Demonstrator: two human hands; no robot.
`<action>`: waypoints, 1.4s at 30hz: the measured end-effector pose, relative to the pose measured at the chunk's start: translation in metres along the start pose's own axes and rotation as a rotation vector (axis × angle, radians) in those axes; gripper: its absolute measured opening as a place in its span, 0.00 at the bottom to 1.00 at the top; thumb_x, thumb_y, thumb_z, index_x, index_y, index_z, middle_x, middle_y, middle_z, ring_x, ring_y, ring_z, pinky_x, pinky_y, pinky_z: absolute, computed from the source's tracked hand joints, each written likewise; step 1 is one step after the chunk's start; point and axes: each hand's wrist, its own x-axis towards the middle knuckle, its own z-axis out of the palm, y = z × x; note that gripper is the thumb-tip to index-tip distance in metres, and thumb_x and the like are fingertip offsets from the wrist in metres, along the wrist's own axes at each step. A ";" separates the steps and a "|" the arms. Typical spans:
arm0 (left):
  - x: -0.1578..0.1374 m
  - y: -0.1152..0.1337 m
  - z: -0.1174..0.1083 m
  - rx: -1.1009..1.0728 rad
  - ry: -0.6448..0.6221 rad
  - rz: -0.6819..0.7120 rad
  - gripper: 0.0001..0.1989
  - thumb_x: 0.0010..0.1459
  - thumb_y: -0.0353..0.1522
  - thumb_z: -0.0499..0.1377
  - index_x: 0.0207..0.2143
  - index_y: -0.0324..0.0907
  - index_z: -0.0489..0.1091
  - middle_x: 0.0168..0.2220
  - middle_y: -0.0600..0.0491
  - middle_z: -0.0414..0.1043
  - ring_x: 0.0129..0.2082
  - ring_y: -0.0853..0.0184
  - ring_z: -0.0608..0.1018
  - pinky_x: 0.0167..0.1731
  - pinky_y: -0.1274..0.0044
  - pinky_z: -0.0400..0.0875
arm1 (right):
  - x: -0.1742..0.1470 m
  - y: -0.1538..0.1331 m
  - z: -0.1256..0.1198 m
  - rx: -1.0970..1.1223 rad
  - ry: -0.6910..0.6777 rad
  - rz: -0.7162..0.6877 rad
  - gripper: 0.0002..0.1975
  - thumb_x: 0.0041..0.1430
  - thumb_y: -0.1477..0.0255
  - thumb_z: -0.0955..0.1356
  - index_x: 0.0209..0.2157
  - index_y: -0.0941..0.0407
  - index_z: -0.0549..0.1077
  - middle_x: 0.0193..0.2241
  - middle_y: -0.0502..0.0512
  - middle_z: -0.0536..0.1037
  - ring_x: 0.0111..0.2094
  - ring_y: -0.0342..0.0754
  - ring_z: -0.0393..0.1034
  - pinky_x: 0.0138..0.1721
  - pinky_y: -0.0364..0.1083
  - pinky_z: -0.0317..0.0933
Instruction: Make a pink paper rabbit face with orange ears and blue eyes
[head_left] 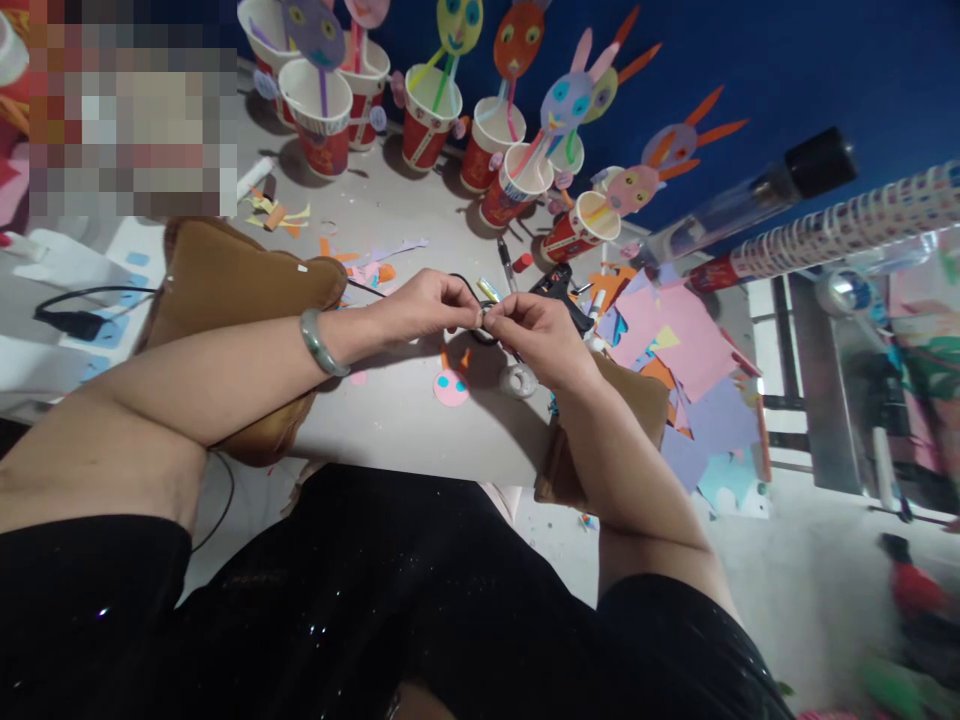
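My left hand (429,304) and right hand (546,335) closely pinch a small piece (484,314); the pink face (451,394), eyes (443,382) done, lies cupless toward the table (420,440)'s near edge; finished-looking cups (517,186) line the far edge.

Two bare hands (431,303), one bangle (321,345), two brown cushions (247,268), one black glue gun (574,312), one tape roll (517,379), one loose pink paper face (451,391), at least seven standing paper cups (322,148) and one long stack of nested cups (847,226) are visible.
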 end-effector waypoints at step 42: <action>0.006 -0.013 -0.001 0.005 0.078 0.000 0.08 0.58 0.19 0.59 0.33 0.40 0.71 0.20 0.61 0.64 0.17 0.75 0.68 0.20 0.79 0.60 | 0.004 0.022 0.013 -1.033 -0.176 -0.034 0.10 0.63 0.70 0.68 0.41 0.55 0.81 0.35 0.59 0.83 0.35 0.53 0.72 0.32 0.48 0.52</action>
